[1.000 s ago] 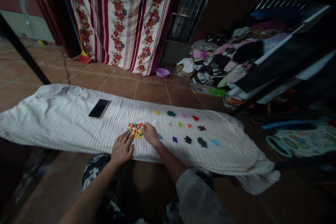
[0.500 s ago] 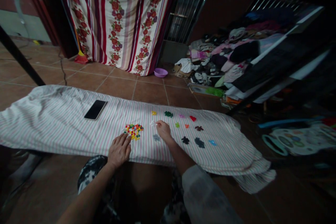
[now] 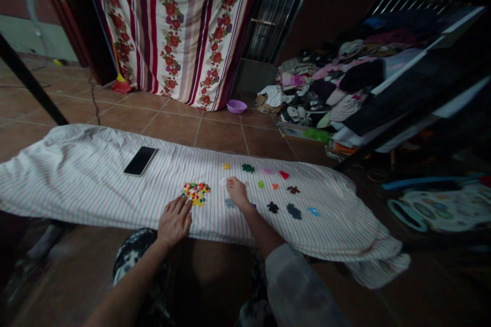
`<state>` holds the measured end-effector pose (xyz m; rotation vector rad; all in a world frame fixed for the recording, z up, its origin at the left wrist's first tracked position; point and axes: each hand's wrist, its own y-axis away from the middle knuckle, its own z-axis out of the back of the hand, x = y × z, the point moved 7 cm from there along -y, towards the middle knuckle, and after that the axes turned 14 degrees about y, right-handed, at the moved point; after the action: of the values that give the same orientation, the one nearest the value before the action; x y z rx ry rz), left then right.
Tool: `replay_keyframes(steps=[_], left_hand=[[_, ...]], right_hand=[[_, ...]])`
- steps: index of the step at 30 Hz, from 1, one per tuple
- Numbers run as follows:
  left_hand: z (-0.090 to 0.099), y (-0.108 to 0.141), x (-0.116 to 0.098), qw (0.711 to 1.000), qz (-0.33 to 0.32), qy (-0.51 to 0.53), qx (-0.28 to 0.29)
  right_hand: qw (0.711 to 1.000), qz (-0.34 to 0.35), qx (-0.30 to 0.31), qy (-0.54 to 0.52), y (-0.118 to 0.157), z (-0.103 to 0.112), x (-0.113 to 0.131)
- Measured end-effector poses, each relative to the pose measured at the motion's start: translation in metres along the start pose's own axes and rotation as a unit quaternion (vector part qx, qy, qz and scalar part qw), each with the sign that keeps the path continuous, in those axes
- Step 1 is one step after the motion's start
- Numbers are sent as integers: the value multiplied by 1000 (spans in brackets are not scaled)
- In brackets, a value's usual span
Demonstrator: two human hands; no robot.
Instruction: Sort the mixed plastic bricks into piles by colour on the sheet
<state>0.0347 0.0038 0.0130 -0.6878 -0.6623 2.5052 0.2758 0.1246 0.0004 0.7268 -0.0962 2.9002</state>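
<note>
My left hand (image 3: 175,220) lies palm down with its fingers stretched out, their tips at the near edge of a mixed pile of small coloured pieces (image 3: 197,193). Beside a little group of white pieces (image 3: 223,182), my right hand (image 3: 237,193) has its thumb and fingers pinched together. Whether a piece is between those fingertips is too small to tell. Around my right hand lie groups sorted by colour: grey pieces (image 3: 229,203), yellow pieces (image 3: 226,166), dark green pieces (image 3: 248,168), light green pieces (image 3: 261,184) and black pieces (image 3: 272,207).
A striped cloth (image 3: 95,184) covers the surface, with a phone (image 3: 140,161) lying at the left. Further right are red (image 3: 284,174), brown (image 3: 293,190), dark grey (image 3: 294,211) and blue pieces (image 3: 313,211). Beyond are a purple basin (image 3: 237,106) and heaped clothes (image 3: 326,84).
My right hand has shifted very slightly and stays pinched by the white pieces. The left hand keeps its place at the mixed pile. The view has turned a little.
</note>
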Motion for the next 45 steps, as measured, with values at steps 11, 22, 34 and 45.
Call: replay_keyframes(steps=[11,22,34,45], left_hand=[[0,0,2,1000,8,15,1],[0,2,4,1000,6,18,-7],[0,4,9,999,17,46,-8],[-1,7,11,998,8,55,-23]], right_hand=[[999,-9,19,-33,9,2,-3],[998,67,-15,15,31,13,29],[952,281,118,42,105,-40,108],[968,212,100,90,108,-42,113]])
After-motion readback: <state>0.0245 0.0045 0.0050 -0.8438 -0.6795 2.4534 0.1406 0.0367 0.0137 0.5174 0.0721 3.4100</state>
